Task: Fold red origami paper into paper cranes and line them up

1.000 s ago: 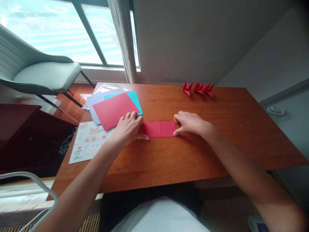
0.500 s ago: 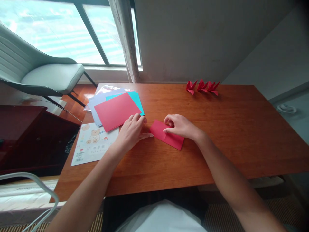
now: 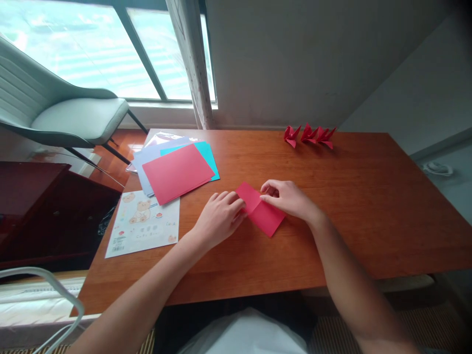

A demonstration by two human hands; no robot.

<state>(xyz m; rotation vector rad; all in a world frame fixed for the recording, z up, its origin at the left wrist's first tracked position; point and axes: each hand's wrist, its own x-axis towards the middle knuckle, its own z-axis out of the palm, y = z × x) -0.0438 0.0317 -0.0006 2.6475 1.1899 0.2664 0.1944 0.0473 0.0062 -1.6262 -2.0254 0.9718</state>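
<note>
A folded sheet of red origami paper [image 3: 269, 217] lies on the wooden table, with a crease across its middle. At its left edge, my left hand [image 3: 222, 213] has curled fingers closed on the paper. My right hand [image 3: 283, 196] pinches the paper's upper right edge between thumb and forefinger. The fingertips partly cover both edges. Three folded red paper cranes [image 3: 309, 134] stand in a row toward the back of the table, well apart from my hands.
Left of my hands lies a stack of red sheets [image 3: 179, 173] over blue [image 3: 211, 160] and lavender paper [image 3: 143, 169]. A white sheet with bear drawings [image 3: 142, 223] is nearer me. Beyond the table's left end stands a grey chair [image 3: 79, 115].
My left hand has moved right and closed on the red paper's left edge. The paper has turned slightly, and my right hand has shifted a little to the right.
</note>
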